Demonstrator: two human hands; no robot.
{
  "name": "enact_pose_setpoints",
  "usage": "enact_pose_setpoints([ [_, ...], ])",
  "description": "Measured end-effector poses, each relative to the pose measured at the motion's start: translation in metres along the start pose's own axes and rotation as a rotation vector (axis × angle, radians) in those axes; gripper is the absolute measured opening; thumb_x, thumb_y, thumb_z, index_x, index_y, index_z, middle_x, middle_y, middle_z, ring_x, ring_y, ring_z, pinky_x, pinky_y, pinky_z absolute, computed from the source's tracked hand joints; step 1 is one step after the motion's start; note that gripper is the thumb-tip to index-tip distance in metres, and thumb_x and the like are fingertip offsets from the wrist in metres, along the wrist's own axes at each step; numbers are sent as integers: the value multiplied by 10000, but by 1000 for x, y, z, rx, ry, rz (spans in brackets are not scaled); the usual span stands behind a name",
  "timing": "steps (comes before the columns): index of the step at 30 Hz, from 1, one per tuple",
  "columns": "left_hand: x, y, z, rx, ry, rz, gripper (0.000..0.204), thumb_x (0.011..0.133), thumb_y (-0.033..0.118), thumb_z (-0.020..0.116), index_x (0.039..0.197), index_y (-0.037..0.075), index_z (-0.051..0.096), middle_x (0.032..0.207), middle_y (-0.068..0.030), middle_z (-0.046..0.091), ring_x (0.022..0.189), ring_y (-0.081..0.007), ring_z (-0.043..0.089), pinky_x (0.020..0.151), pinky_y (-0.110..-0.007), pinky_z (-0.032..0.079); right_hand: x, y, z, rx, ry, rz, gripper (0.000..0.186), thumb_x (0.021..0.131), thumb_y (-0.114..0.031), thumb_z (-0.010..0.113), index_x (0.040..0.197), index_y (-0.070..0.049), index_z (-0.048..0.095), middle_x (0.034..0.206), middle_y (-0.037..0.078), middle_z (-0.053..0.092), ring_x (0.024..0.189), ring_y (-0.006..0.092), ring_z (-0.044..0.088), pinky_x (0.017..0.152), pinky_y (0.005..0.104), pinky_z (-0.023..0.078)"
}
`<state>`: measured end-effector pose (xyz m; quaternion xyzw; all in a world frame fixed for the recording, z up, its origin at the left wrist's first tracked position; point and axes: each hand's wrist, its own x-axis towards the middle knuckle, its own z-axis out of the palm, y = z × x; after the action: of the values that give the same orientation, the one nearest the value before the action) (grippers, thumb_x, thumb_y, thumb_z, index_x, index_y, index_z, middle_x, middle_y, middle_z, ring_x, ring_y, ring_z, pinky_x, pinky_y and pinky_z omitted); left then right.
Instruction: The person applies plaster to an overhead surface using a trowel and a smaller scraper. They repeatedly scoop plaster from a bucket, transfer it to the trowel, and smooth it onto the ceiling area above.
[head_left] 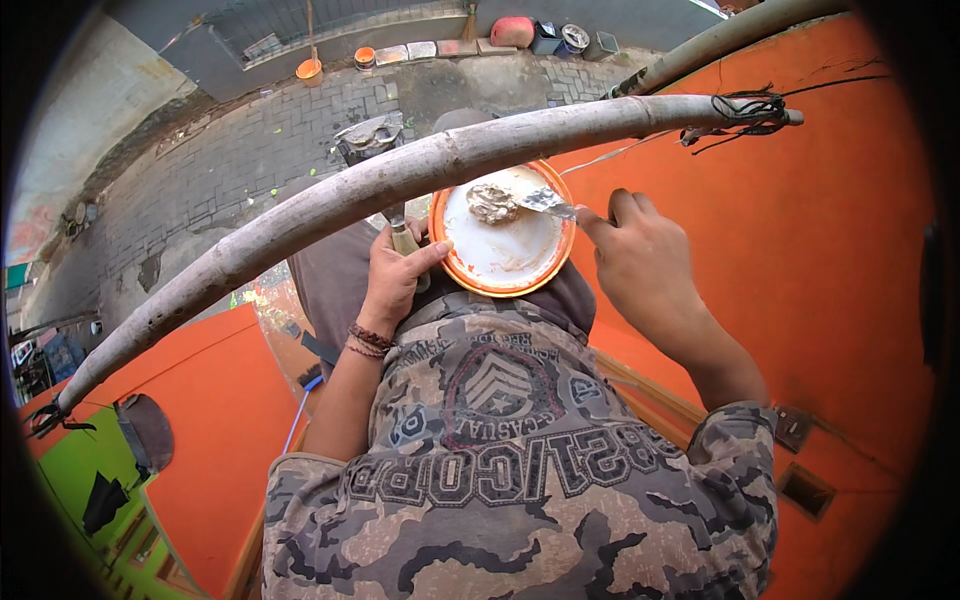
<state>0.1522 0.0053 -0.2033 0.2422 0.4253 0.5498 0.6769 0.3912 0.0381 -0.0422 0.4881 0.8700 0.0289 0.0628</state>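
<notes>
The round dish lies over the person's lap, between the left hand at its left rim and the right hand to its right. In the dish sits a lump of paste, with the blade of the right hand's putty knife just right of it. Left of the dish, a scraper in the left hand reaches beyond the bamboo pole. The pole runs from near left to far right, crossing the dish's far edge. Right is a wall; ahead, paving, with 2 buckets along its far side, left of a barrel-like container.
</notes>
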Motion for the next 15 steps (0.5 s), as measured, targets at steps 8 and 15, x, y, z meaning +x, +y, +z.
enact_pose_setpoints([
  [8,0,-5,-3,-23,-8,-20,312,786,-1,766,930,65,497,1047,-84,627,891,-128,626,761,-253,531,-34,-22,4,104,-178,20,285,785,-48,607,1063,-60,672,801,111,552,756,265,605,555,380,490],
  [15,-5,-2,2,-10,32,-12,323,782,21,778,922,90,494,914,-5,599,801,-78,598,704,-217,488,-27,-14,-3,91,-139,80,295,787,-63,608,1075,-70,673,779,125,562,751,275,611,568,396,494],
])
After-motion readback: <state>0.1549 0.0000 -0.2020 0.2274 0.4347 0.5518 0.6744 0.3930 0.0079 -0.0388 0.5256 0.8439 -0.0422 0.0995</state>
